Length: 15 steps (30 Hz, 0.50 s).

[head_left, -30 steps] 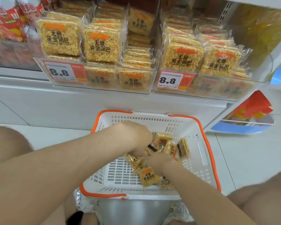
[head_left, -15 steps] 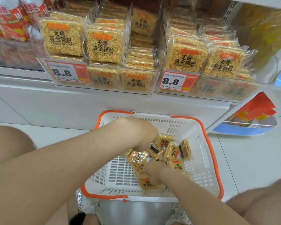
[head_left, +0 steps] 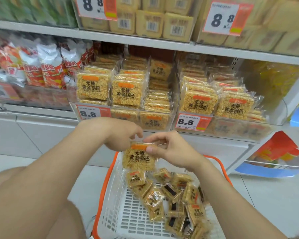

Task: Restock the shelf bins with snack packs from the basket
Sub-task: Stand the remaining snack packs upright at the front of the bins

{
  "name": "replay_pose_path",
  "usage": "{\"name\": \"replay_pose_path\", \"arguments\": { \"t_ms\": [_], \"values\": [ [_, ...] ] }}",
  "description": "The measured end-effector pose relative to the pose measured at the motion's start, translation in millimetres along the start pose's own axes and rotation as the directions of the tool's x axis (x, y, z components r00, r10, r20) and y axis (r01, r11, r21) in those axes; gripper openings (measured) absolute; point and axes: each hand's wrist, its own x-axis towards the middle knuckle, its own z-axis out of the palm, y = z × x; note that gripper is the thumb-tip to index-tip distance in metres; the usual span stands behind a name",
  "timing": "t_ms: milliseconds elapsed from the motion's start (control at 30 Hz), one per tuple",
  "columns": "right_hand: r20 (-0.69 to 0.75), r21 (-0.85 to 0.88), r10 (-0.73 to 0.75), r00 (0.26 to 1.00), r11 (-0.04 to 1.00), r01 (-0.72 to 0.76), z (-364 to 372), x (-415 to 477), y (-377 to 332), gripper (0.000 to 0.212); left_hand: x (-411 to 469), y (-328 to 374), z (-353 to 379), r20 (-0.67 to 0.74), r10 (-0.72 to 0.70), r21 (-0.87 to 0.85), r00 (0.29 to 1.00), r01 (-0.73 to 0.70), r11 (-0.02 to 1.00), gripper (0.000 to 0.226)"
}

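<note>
Both hands have come up out of the basket (head_left: 126,219), now holding one snack pack (head_left: 138,160) between them. Left hand (head_left: 123,135) pinches the pack's top-left edge. Right hand (head_left: 174,150) pinches the top-right, thumb on the front. Pack hangs upright over the basket's far end, just below the left shelf bin (head_left: 124,116). Loose packs (head_left: 164,197) lie in the basket. Price tag (head_left: 192,121) reads 8.8.
</note>
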Motion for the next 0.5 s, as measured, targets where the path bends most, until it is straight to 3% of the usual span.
{"name": "replay_pose_path", "arguments": {
  "t_ms": [133, 300, 433, 500],
  "values": [
    [-0.090, 0.043, -0.037, 0.995, 0.998, 0.042, -8.5, -3.3, -17.2, 0.025, -6.0, -9.5, -7.6, -0.113, 0.028, -0.102, 0.993, -0.040, 0.994, 0.046],
    [-0.163, 0.045, -0.067, 0.984, 0.996, 0.075, -9.3, -4.7, -33.4, 0.025, -10.3, -15.1, -14.9, -0.213, 0.072, -0.304, 0.974, -0.136, 0.943, 0.048],
    [-0.263, -0.199, -0.188, 0.946, 0.970, 0.137, -15.1, -2.7, -64.6, 0.034, -9.8, -21.4, -25.7, -0.407, 0.104, -0.400, 0.907, -0.279, 0.873, 0.041],
    [-0.343, -0.352, -0.261, 0.902, 0.926, 0.134, -24.1, 0.0, -81.4, 0.034, -7.9, -24.7, -31.3, -0.564, 0.062, -0.449, 0.823, -0.370, 0.813, 0.031]
  ]
}}
